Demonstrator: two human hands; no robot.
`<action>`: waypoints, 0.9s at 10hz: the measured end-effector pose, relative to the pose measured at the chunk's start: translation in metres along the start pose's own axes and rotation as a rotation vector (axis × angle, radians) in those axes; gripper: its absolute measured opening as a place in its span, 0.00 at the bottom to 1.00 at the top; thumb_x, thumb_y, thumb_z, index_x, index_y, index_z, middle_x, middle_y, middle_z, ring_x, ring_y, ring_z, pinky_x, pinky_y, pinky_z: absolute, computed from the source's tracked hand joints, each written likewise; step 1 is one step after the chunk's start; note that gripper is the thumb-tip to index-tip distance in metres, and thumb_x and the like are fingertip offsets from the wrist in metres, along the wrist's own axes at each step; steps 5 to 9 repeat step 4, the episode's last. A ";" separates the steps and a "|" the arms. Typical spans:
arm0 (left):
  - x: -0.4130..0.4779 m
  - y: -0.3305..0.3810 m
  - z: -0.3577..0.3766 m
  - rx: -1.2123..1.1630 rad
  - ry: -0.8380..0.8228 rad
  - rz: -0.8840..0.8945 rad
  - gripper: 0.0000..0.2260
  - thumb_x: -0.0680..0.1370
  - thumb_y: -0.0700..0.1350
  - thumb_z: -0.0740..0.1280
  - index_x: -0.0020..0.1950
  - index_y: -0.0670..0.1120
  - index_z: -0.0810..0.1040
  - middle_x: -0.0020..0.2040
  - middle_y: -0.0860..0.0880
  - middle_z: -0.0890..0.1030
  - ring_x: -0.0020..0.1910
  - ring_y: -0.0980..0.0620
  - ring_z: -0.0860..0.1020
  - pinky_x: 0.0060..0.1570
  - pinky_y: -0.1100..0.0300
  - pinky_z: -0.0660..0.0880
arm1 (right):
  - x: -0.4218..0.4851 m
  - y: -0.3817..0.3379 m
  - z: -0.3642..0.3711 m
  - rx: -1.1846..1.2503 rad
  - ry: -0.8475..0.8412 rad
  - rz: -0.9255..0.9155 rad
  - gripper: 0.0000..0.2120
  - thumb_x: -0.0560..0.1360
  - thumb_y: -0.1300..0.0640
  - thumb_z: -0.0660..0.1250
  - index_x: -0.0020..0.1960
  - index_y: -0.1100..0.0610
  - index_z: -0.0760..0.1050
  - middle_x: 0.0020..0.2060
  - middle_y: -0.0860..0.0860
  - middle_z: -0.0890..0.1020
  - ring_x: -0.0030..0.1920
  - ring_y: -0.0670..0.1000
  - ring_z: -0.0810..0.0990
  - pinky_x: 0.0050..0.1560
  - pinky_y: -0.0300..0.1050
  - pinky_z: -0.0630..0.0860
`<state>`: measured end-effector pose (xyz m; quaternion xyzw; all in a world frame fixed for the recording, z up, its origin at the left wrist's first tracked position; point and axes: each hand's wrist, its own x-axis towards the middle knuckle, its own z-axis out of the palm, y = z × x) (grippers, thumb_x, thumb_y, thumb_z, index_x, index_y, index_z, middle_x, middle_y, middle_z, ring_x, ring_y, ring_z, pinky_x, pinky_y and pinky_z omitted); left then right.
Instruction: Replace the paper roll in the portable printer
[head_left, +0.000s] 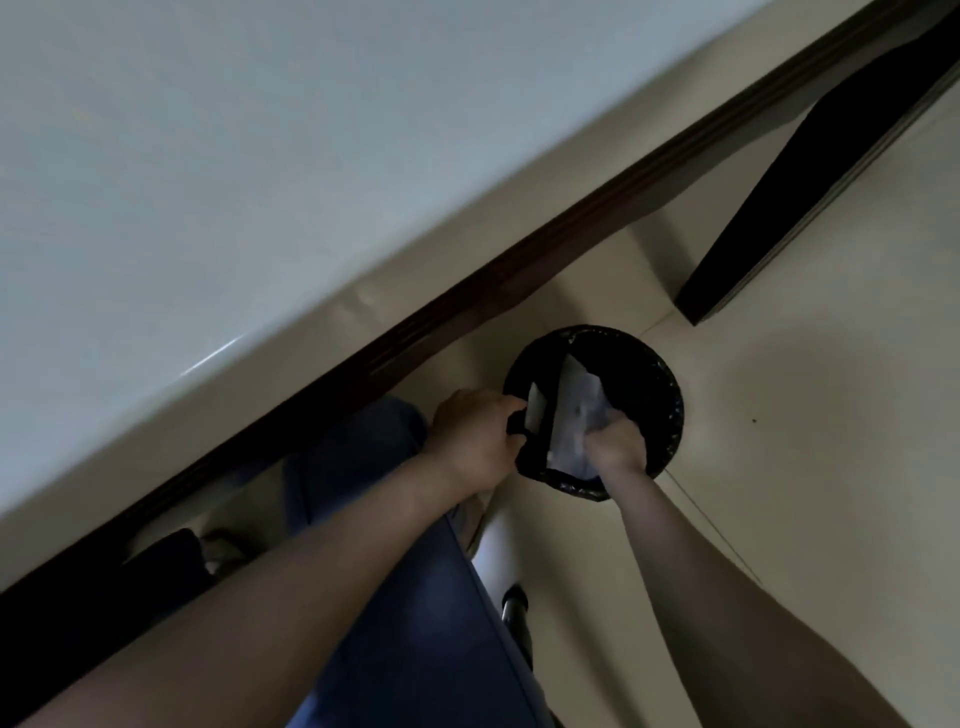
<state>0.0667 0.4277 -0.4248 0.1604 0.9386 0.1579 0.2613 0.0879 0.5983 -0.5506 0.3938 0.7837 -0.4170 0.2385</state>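
Note:
Both my hands are down at a round black waste bin (671, 400) on the floor beside the table. My left hand (467, 436) grips a small black device with a pale face, apparently the portable printer (535, 410), at the bin's left rim. My right hand (615, 441) is closed on crumpled white paper (579, 400) that hangs over the bin's opening. The paper runs up against the printer's edge; I cannot tell whether it is still attached. The picture is dim and blurred, and no paper roll is visible.
A large white table top (208, 182) with a dark wooden edge (467, 291) fills the upper left. A dark table leg (810, 192) stands behind the bin. My blue trouser leg (415, 597) and a chair's metal foot (514, 608) are below. The floor (805, 415) is pale tile.

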 end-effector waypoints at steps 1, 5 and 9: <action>-0.006 0.004 -0.008 -0.043 0.039 0.017 0.19 0.78 0.44 0.66 0.69 0.45 0.75 0.65 0.44 0.79 0.64 0.43 0.76 0.61 0.54 0.74 | -0.020 0.002 -0.012 0.184 0.092 -0.012 0.20 0.80 0.60 0.60 0.71 0.59 0.70 0.66 0.61 0.77 0.64 0.63 0.76 0.60 0.51 0.74; -0.113 0.024 -0.052 -0.183 0.248 0.259 0.18 0.79 0.52 0.64 0.69 0.58 0.74 0.67 0.57 0.76 0.67 0.58 0.72 0.67 0.65 0.67 | -0.093 -0.008 -0.060 0.598 0.293 -0.193 0.09 0.80 0.57 0.63 0.51 0.45 0.80 0.54 0.53 0.84 0.57 0.56 0.81 0.61 0.57 0.77; -0.113 0.024 -0.052 -0.183 0.248 0.259 0.18 0.79 0.52 0.64 0.69 0.58 0.74 0.67 0.57 0.76 0.67 0.58 0.72 0.67 0.65 0.67 | -0.093 -0.008 -0.060 0.598 0.293 -0.193 0.09 0.80 0.57 0.63 0.51 0.45 0.80 0.54 0.53 0.84 0.57 0.56 0.81 0.61 0.57 0.77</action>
